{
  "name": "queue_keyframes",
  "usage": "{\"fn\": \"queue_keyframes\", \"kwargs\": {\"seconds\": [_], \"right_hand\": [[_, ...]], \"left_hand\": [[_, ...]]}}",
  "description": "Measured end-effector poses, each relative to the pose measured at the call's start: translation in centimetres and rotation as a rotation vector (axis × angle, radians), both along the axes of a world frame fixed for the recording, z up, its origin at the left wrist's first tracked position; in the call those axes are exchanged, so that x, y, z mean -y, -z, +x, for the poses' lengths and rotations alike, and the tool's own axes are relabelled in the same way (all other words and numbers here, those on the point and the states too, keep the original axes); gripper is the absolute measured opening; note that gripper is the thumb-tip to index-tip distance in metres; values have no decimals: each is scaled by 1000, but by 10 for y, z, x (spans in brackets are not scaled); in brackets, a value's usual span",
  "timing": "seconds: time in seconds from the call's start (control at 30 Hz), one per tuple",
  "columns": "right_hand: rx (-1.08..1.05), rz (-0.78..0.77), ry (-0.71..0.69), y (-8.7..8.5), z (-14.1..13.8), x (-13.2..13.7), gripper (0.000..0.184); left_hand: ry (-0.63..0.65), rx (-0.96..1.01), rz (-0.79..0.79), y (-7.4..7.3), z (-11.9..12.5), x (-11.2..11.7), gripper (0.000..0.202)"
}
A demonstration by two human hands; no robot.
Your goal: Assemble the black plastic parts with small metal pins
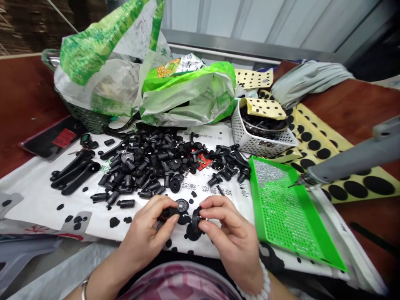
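My left hand [153,227] is closed around a black plastic knob [168,213], mostly hidden by the fingers. My right hand [229,235] pinches a round black disc [196,221] held on edge, with a small metal piece [204,218] at its outer side. A thin metal pin [186,215] shows between the two parts; whether it joins them I cannot tell. Just behind the fingers lies a grey-black slotted disc [182,205]. Farther back spreads a heap of black plastic parts [150,162], many of them ribbed knobs.
On the right, a green tray [262,225] holds many small metal pieces, with a grey electric screwdriver [343,154] above it. A white basket [262,143] stands behind. Plastic bags [187,98] fill the back. Black handles [76,171] lie left; yellow sheets with black dots [359,183] lie right.
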State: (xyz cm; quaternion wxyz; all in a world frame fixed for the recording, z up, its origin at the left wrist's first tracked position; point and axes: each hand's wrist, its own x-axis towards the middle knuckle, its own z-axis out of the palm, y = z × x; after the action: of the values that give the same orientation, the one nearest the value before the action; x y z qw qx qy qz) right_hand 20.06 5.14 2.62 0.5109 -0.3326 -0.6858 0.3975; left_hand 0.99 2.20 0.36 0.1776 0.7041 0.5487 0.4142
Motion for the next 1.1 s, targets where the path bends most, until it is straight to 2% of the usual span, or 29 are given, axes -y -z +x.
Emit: {"fn": "queue_keyframes", "kwargs": {"seconds": [0.1, 0.23, 0.37, 0.5, 0.6, 0.7, 0.8, 0.93, 1.0, 1.1], "right_hand": [[2, 7, -8, 0, -1, 2, 18], [27, 97, 15, -3, -3, 4, 20], [93, 180, 37, -6, -4, 6, 20], [221, 269, 20, -2, -5, 8, 19], [171, 241, 4, 1, -5, 5, 15], [173, 244, -42, -1, 0, 0, 11], [360, 360, -109, -9, 9, -4, 32], [651, 522, -109, -20, 18, -5, 30], [686, 556, -99, -23, 18, -5, 30], [666, 513, -80, -23, 16, -4, 35]], "left_hand": [[21, -58, 38, 2, 3, -2, 18], [22, -141, 148, 0, 7, -5, 13], [33, -202, 238, -1, 9, -6, 20], [70, -228, 253, 1, 13, -4, 27], [123, -152, 220, 2, 16, -3, 31], [149, -37, 105, 3, 17, -5, 32], [185, -11, -20, 0, 15, -5, 37], [279, -38, -91, -8, 14, -3, 40], [313, -65, -89, -11, 15, -2, 38], [317, -106, -46, -13, 17, -3, 31]]}}
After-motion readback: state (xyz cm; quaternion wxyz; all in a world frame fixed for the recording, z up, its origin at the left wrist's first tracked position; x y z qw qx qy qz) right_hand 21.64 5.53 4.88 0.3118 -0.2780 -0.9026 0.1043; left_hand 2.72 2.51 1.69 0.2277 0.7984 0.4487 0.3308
